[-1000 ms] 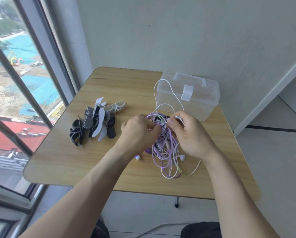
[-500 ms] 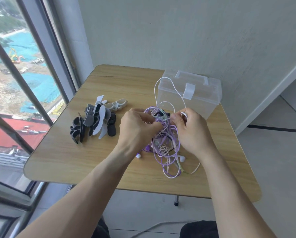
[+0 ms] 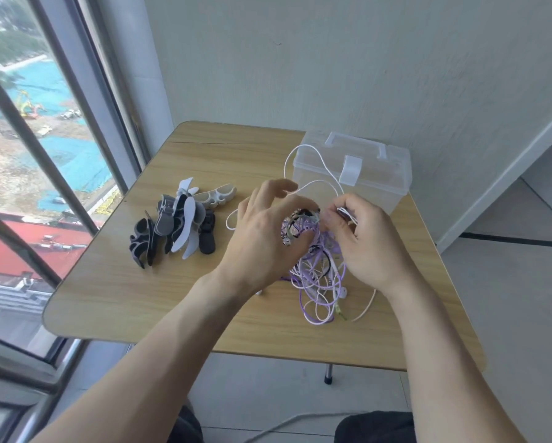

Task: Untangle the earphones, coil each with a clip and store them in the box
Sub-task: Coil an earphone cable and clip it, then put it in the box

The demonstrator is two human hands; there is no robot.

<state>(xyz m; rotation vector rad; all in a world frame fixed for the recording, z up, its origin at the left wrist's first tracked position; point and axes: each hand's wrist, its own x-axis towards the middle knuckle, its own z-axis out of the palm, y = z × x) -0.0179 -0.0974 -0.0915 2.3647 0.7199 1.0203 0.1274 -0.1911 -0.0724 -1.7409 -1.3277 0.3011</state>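
A tangle of purple, white and black earphone cables [image 3: 316,276] lies on the wooden table [image 3: 114,292], just in front of me. My left hand [image 3: 261,238] holds the top of the tangle with curled fingers, its forefinger lifted. My right hand [image 3: 364,241] pinches a white cable at the top right of the tangle. From there a white loop [image 3: 303,151] arches up in front of the clear plastic box [image 3: 383,180], whose lid is closed. A pile of black, grey and white cable clips [image 3: 175,225] lies to the left.
The table stands in a corner, with a large window [image 3: 38,155] on the left and a wall behind. The table's front edge is close to my forearms. A white cable [image 3: 287,423] runs along the floor below.
Both hands have lifted slightly over the tangle. My left forefinger has risen off the cables, and the white loop has shifted a little.
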